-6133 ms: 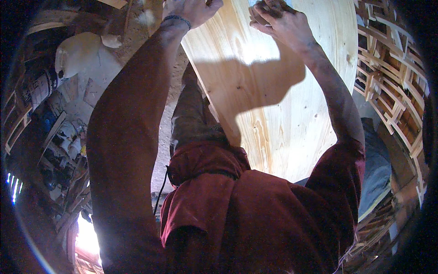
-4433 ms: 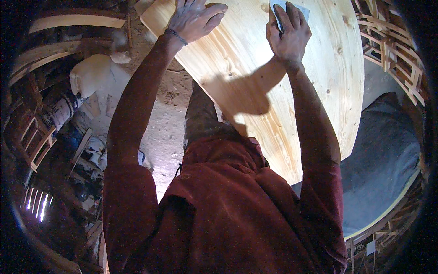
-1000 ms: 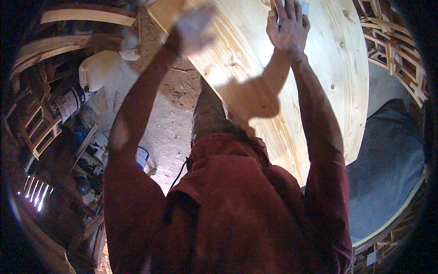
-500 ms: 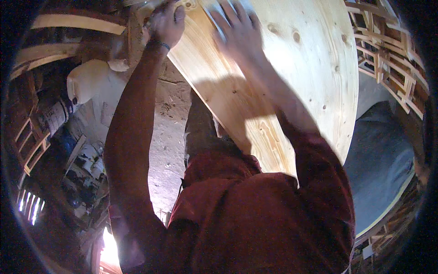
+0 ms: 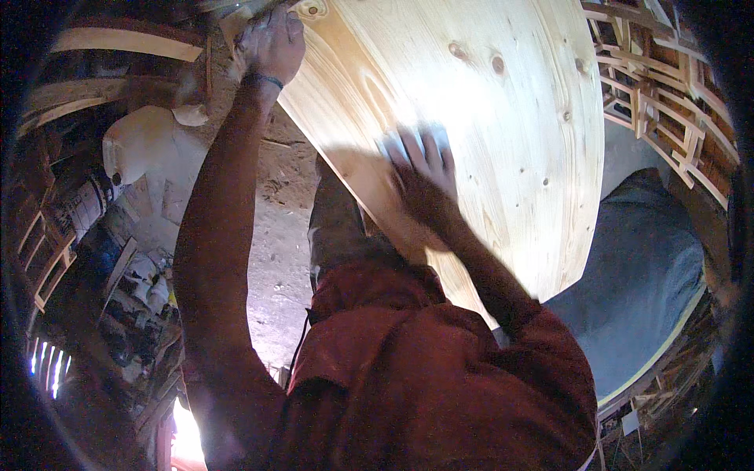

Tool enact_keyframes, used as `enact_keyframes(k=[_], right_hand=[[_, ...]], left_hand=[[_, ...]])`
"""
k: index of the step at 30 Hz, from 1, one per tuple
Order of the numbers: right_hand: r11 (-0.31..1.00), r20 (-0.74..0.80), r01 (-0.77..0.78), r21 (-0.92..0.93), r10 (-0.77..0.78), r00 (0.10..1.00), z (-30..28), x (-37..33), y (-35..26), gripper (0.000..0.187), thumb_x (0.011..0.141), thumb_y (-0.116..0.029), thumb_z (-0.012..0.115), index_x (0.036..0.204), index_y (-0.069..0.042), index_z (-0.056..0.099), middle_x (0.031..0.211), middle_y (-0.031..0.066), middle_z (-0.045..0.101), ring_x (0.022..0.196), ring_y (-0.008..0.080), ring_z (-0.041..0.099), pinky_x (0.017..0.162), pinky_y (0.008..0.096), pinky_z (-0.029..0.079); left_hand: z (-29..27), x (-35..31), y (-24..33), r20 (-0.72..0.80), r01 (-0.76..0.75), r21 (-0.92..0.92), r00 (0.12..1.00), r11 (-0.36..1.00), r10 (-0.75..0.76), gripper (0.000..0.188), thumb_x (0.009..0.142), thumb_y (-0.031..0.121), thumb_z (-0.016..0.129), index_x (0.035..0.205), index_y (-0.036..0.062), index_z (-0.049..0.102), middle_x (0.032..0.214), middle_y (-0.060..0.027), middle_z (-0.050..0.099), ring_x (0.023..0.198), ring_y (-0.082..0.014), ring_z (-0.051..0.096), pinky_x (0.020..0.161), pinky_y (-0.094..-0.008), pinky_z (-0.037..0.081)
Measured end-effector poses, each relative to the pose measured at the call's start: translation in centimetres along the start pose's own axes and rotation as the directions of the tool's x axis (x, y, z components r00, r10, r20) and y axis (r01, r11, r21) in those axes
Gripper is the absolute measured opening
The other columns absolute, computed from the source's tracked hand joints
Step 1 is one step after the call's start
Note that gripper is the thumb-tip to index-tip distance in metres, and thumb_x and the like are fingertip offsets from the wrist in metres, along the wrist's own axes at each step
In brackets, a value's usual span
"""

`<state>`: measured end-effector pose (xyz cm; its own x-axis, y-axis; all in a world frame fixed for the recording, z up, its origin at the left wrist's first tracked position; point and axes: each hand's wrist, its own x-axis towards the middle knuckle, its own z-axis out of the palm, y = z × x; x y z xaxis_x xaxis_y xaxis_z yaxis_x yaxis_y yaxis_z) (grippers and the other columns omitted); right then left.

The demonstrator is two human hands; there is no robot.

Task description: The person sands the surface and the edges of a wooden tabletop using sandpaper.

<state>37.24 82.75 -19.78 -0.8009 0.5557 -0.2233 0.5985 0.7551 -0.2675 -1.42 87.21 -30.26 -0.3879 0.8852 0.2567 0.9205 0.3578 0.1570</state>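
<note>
A large pale pine board [image 5: 503, 141] with dark knots stretches in front of me, leaning toward my body. At its far left edge, my left hand [image 5: 273, 45] is closed round the corner; some fingertips are hidden. My right hand [image 5: 424, 169] lies on the board's face, its fingers over a thin pale bluish sheet that looks like sandpaper [image 5: 390, 147]. The hand presses this sheet against the wood, near the board's left edge. Glare whitens the wood just beyond it.
Slatted wooden frames [image 5: 660, 86] are stacked at the far right. Below them is a dark grey-blue covered surface [image 5: 636, 275]. On the left are a white plastic jug [image 5: 141, 145], a white bucket [image 5: 86, 206] and assorted clutter. Dusty floor [image 5: 283, 235] shows beside my legs.
My right hand has slid toward my body along the board with the pale sheet under it. The left hand keeps its hold; board and hand appear shifted slightly left in view.
</note>
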Motion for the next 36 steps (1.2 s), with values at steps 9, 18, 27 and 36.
enact_keyframes(k=[9,18,27,36], right_hand=[[0.993,-0.462,0.117,-0.034,-0.119,0.879,-1.8,13.2,-0.1,0.050,0.090,-0.033,0.066,0.137,-0.016,0.062,0.145,0.0098,0.054,0.136,0.0349,0.047,0.110,0.0566,0.039],[1.000,0.002,0.002,0.002,-0.002,1.000,-0.7,1.6,-0.7,0.058,0.093,-0.034,0.063,0.147,-0.016,0.052,0.157,0.0132,0.040,0.144,0.0411,0.035,0.112,0.0634,0.031],[0.996,-0.334,0.079,0.037,-0.062,0.940,-0.4,11.0,-4.4,0.049,0.097,-0.032,0.057,0.142,-0.013,0.057,0.152,0.0114,0.048,0.146,0.0374,0.037,0.116,0.0600,0.030],[0.975,0.019,0.138,0.172,-0.143,0.989,-0.4,0.8,-3.1,0.054,0.098,-0.035,0.059,0.150,-0.021,0.052,0.163,0.0105,0.036,0.149,0.0427,0.030,0.117,0.0629,0.027]], left_hand=[[0.3,0.8,-1.6,-0.057,-0.091,0.066,0.994,0.994,0.095,0.027,0.099,0.029,0.062,0.115,0.0082,0.068,0.090,-0.0180,0.074,0.076,-0.0363,0.071,0.070,-0.0461,0.057],[-3.1,0.8,3.4,0.189,0.091,-0.080,0.979,0.993,-0.075,0.036,0.097,0.022,0.057,0.126,0.0017,0.061,0.091,-0.0225,0.069,0.084,-0.0387,0.067,0.075,-0.0565,0.048],[3.6,-1.6,-3.7,-0.091,-0.297,0.498,0.916,0.815,0.390,0.039,0.102,0.020,0.051,0.134,-0.0014,0.058,0.114,-0.0236,0.066,0.103,-0.0394,0.063,0.094,-0.0501,0.050],[-2.4,-0.1,-0.3,-0.095,0.043,-0.159,0.994,0.986,-0.059,0.045,0.109,0.033,0.042,0.141,0.0044,0.055,0.096,-0.0154,0.065,0.086,-0.0314,0.061,0.076,-0.0485,0.046]])
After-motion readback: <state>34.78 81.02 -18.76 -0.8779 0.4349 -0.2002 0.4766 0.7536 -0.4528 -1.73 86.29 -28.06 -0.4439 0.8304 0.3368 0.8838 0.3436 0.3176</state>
